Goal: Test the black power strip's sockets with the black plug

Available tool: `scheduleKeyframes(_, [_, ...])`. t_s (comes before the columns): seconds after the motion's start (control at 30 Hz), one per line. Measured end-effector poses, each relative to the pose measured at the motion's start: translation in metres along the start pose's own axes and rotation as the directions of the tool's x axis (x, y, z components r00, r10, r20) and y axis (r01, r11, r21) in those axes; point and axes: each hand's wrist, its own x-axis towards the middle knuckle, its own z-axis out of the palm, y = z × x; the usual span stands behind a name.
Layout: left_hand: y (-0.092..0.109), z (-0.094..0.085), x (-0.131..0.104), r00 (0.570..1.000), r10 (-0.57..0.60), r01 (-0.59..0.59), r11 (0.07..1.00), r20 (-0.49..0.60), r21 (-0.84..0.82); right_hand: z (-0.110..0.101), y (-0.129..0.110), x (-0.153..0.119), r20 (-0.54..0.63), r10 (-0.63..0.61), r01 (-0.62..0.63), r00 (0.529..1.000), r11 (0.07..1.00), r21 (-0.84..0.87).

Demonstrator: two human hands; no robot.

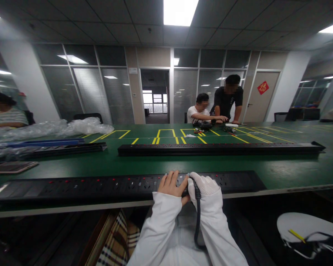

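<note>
A long black power strip [108, 186] with a row of sockets and small red lights lies along the near edge of the table. My left hand [172, 183], bare, rests on top of it with fingers stretched over the sockets. Right beside it, my right hand [207, 184] in a white glove is closed around the end of a black power cord [198, 218] at the strip's sockets. The plug itself is hidden under my fingers, so how far it sits in a socket cannot be seen. From there the cord hangs down in front of my body.
Farther back lies a second black power strip [219, 149] on the green table [291, 166]. To the left are a phone-like flat device [12, 167], dark and blue bars [69, 146] and bubble wrap [58, 128]. Two people [229, 98] work across the table. A plaid bag [118, 240] is below.
</note>
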Motion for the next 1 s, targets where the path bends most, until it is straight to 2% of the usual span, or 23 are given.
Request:
scheduleKeyframes(0.63, [0.0015,-0.0027,0.0004,1.0,0.005,-0.005,1.0,-0.009,0.002,-0.0003,0.0008,0.0003,-0.032,-0.023,0.023,0.999,1.0,0.008])
scheduleKeyframes(1.0, [0.0018,-0.0034,0.0004,1.0,0.001,-0.001,1.0,-0.009,0.004,0.0003,0.0014,-0.0011,-0.007,-0.017,0.017,1.0,1.0,0.0])
